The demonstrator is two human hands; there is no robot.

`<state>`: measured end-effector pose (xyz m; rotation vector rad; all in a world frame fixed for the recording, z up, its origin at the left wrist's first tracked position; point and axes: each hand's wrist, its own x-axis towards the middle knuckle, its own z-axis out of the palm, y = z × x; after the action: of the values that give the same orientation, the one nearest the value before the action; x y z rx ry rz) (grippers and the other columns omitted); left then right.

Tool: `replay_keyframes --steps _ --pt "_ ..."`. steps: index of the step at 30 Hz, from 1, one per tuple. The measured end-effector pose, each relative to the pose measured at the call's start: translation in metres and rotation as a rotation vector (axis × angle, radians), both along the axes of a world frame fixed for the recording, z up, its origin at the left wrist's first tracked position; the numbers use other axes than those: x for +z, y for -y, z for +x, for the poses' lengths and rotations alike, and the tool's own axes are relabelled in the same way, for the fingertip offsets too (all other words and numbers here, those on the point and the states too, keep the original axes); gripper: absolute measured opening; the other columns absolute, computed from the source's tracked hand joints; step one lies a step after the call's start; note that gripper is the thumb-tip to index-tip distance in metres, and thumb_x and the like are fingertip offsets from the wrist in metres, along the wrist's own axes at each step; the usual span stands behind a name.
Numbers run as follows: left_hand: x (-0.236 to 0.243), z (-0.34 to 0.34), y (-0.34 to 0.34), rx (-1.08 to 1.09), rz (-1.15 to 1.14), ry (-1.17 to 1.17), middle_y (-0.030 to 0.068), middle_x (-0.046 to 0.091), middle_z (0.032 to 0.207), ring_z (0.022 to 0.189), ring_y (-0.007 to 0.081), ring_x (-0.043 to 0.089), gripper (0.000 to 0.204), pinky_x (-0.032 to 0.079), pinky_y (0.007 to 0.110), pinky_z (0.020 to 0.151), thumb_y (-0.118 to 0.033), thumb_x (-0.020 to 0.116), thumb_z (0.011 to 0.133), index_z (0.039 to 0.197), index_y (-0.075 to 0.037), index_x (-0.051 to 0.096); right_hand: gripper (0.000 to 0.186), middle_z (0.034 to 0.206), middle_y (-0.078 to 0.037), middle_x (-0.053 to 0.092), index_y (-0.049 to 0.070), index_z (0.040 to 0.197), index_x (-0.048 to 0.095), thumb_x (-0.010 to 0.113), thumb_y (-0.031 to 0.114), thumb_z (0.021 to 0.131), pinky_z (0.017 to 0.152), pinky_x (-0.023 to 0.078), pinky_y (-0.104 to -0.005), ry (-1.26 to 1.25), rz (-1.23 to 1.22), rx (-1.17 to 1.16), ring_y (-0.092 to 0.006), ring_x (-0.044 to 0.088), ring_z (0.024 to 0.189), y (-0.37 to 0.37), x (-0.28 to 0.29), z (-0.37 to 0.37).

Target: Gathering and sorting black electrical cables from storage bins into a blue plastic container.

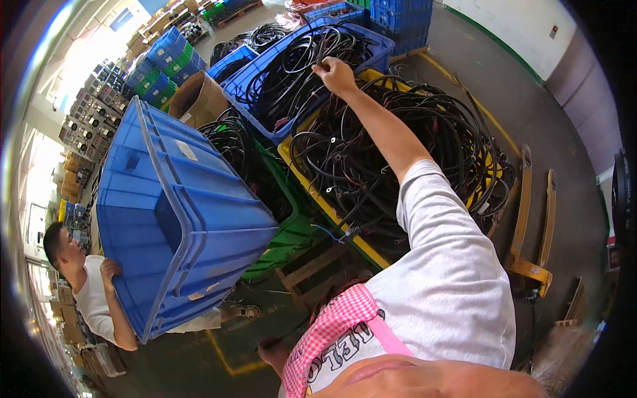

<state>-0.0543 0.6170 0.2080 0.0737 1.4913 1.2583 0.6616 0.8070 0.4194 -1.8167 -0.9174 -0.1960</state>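
Note:
My right hand [335,74] reaches far out, fingers closed on a black cable [312,53] that rises from a blue crate [247,85] full of coiled black cables. Below my arm, a yellow bin [309,186] is heaped with more tangled black cables [371,166]. My left hand [271,351] shows only partly, low beside my pink checked apron [332,331]; I cannot make out its fingers. At the left, another person [89,292] holds a big empty blue tub [172,219] tilted on its side, one hand [109,268] on its rim.
A green crate [285,232] with cables sits between the tub and the yellow bin, on a wooden pallet [312,272]. A cardboard box [199,99] stands behind it. Stacked blue crates [398,20] line the back. Yellow pallet-jack forks [531,212] lie on the grey floor at right.

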Motion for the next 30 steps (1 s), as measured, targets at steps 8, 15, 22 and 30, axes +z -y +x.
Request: replay_keyframes --steps 8,15,22,30 --pt "-0.071 -0.05 -0.027 -0.266 0.084 0.119 0.0095 0.061 0.074 0.065 0.0219 0.057 0.018 0.048 0.035 0.054 -0.023 0.06 0.076 0.079 -0.005 0.06 0.031 0.066 -0.008 0.042 0.001 0.072 0.049 0.068 0.023 0.084 0.054 0.036 -0.0341 0.246 0.417 0.247 -0.0209 0.039 0.057 0.076 0.044 -0.019" --pt "-0.013 0.01 -0.041 -0.395 0.104 0.064 0.0004 0.055 0.066 0.058 0.015 0.051 0.019 0.041 0.025 0.053 -0.022 0.05 0.089 0.076 -0.012 0.058 0.03 0.066 -0.006 0.046 0.003 0.078 0.052 0.067 0.028 0.085 0.053 0.037 -0.0348 0.297 0.518 0.198 -0.0187 0.041 0.058 0.082 0.097 -0.028" --pt "-0.01 0.009 -0.05 -0.049 -0.055 0.325 0.002 0.053 0.07 0.063 0.0161 0.049 0.028 0.042 0.029 0.06 -0.028 0.042 0.096 0.076 -0.013 0.055 0.023 0.062 -0.01 0.051 0.0 0.078 0.055 0.054 0.02 0.09 0.054 0.039 -0.034 0.338 0.68 0.059 -0.0192 0.05 0.059 0.068 0.219 -0.054" --pt "-0.088 -0.032 -0.044 -0.174 0.081 0.19 0.0024 0.052 0.061 0.059 0.0195 0.052 0.029 0.044 0.034 0.057 -0.026 0.044 0.093 0.07 -0.012 0.054 0.03 0.059 -0.007 0.052 -0.002 0.079 0.057 0.053 0.025 0.091 0.053 0.039 -0.0321 0.313 0.927 0.093 -0.0159 0.048 0.056 0.019 0.302 -0.107"
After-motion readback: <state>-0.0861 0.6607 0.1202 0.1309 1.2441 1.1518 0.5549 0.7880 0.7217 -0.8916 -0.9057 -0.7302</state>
